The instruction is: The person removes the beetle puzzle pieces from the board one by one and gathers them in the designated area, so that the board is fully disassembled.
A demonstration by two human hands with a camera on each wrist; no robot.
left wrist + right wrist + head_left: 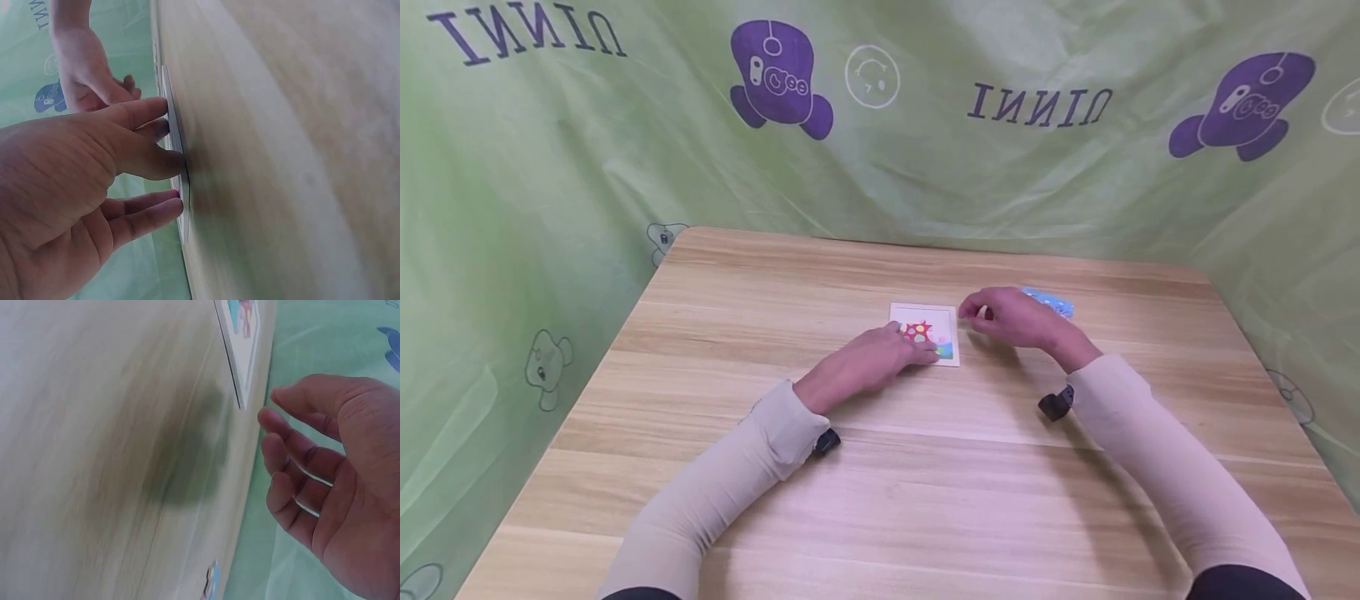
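A flat square board (952, 342) with a white border lies on the table. Its picture shows a red shape with coloured dots and a strip of blue and green along one side. My left hand (868, 360) rests on it, fingertips touching its surface and edge, and covers the near left part. Just right of the board, my right hand (1011, 317) hovers with loosely bent fingers and nothing between them. In the right wrist view this hand (350, 469) is apart from the board's corner (242, 394). A light-blue patterned flat piece (1054, 303) lies behind the right hand, partly hidden by it.
The wooden table (880, 500) has rounded far corners. A green curtain (925, 192) with purple figures hangs right behind its far edge and along both sides. Small black wrist cameras sit under both sleeves, the right one (1057, 403) close to the tabletop.
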